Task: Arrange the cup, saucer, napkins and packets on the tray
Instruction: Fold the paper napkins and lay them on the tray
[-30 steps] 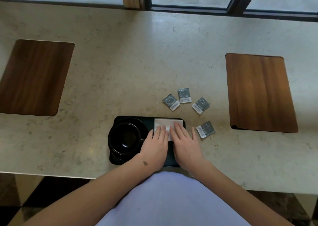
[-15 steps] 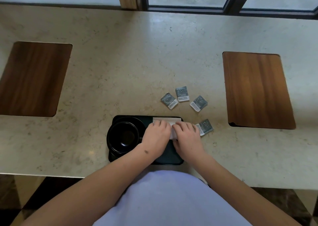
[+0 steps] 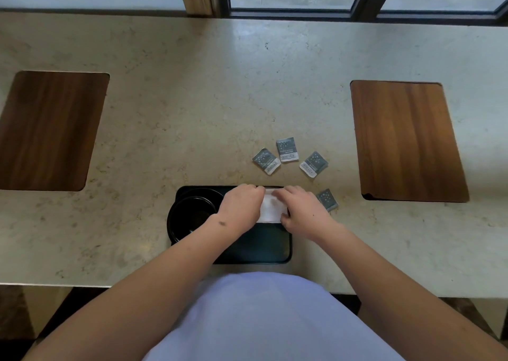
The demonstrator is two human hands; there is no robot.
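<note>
A black tray lies at the counter's near edge. On its left part stands a black cup on a black saucer. A white napkin lies on the tray's far right part. My left hand curls its fingers over the napkin's left edge. My right hand grips the right side, thumb at the near corner. Several grey packets lie on the counter: three beyond the tray and one just right of my right hand.
Two dark wooden insets sit in the beige stone counter, one at the left and one at the right. A window frame runs along the far edge. The counter's near edge is close to my body.
Both hands went from lying flat on the napkin to curled fingers at its edges, shifting slightly toward the tray's far side. The packets and cup stayed put.
</note>
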